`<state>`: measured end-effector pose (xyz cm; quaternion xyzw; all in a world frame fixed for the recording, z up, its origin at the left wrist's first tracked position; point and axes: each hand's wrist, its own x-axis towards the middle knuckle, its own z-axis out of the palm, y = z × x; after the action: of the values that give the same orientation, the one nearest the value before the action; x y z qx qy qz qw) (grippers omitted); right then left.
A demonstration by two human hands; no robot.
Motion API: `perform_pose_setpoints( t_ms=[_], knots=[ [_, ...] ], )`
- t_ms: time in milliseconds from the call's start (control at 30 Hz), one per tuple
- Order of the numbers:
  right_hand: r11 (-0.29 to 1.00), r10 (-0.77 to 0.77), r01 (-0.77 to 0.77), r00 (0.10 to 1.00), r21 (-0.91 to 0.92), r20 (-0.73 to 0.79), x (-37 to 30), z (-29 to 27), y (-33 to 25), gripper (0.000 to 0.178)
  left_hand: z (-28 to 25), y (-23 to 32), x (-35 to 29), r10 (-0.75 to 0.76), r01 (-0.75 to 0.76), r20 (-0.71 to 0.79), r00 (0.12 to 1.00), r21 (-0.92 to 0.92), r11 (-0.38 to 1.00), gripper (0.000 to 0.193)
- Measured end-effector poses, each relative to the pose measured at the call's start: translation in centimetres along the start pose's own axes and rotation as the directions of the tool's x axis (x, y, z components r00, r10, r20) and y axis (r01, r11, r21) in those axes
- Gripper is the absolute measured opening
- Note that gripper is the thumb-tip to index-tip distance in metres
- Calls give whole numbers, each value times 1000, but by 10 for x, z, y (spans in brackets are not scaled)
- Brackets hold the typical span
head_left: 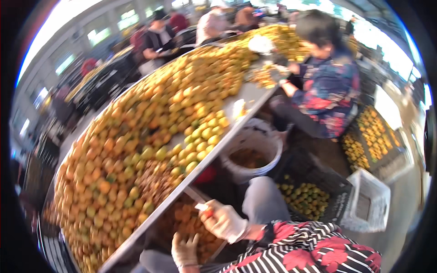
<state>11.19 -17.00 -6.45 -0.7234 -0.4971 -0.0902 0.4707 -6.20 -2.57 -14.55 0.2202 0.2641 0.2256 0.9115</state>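
My right hand (224,221), in a pale glove, is closed around a small red and white object (207,212), whose kind I cannot make out. Lower and to its left, my left hand (185,250), also gloved, has its fingers apart and nothing visible in them. Both hands are over a container of orange-brown pieces (184,218) below the table's edge. Just beyond that edge, round orange and yellow-green fruit (114,182) is heaped across the long table, with a patch of small brown bits (157,179) among it.
The table's metal rim (182,186) runs diagonally ahead of me. Right of it stand a white bucket (252,150), a black crate of fruit (307,200) and a white basket (366,200). A co-worker (323,86) sits farther along; more fruit crates (373,136) stand behind.
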Motion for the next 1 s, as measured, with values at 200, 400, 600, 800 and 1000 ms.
perform_pose_setpoints(
  t_ms=[200,400,600,800,1000],
  knots=[
    [-44,738,-507,565,861,370,27,8,10,26,23,28,-24,43,-28,-117,992,124,992,37],
    [401,637,-619,718,675,279,97,2,30,4,57,49,-13,202,-195,16,979,342,919,35],
    [452,653,-603,726,657,217,159,23,51,20,90,86,19,257,-262,86,963,542,799,28],
    [373,709,-635,665,676,234,125,22,99,17,131,133,114,479,-535,409,777,830,160,17],
    [558,626,-562,768,610,136,131,17,96,20,180,144,260,413,-413,716,563,676,-610,19]
  ],
)
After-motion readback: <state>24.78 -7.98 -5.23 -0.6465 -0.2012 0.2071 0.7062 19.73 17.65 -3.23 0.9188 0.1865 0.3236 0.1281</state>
